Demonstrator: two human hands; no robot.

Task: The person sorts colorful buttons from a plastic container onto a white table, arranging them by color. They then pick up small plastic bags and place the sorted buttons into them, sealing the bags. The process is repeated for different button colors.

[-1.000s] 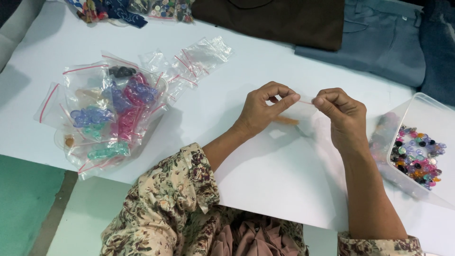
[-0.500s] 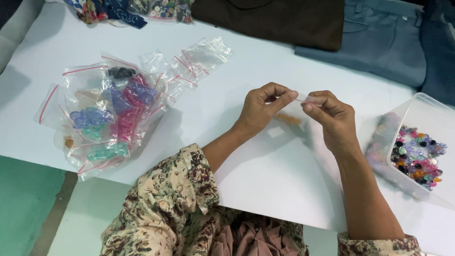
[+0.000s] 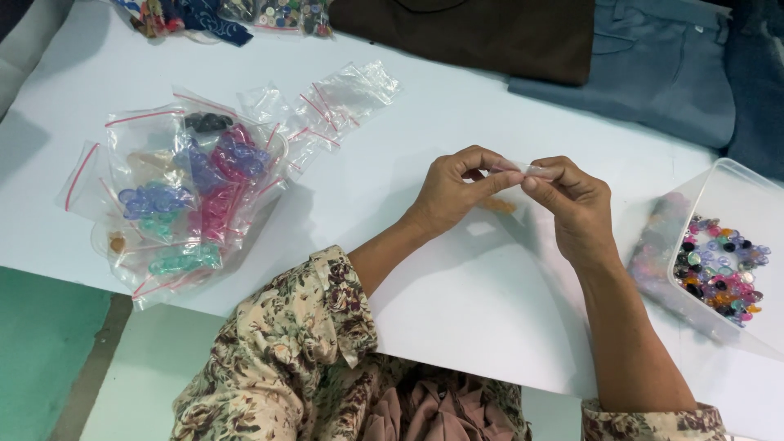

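Two hands: both raised together above the white table, fingertips meeting over one small clear bag.
Table: white top, running from the upper left corner to the lower right edge.
Cloth: a dark brown garment and a grey-blue garment lie along the far edge, side by side.
Bag pile: a heap of clear zip bags with red seal strips sits well to the left of the hands, holding purple, pink, teal and dark beads; some empty bags trail toward the upper right of the heap.
Container: a clear plastic box at the right edge holds loose mixed-colour beads, near the right forearm.
Left hand: thumb and forefinger pinched on the left end of the small clear plastic bag.
Right hand: fingers pinched on the bag's right end.
Small bag: held just above the table between both hands, with something orange-tinted hanging blurred beneath it.
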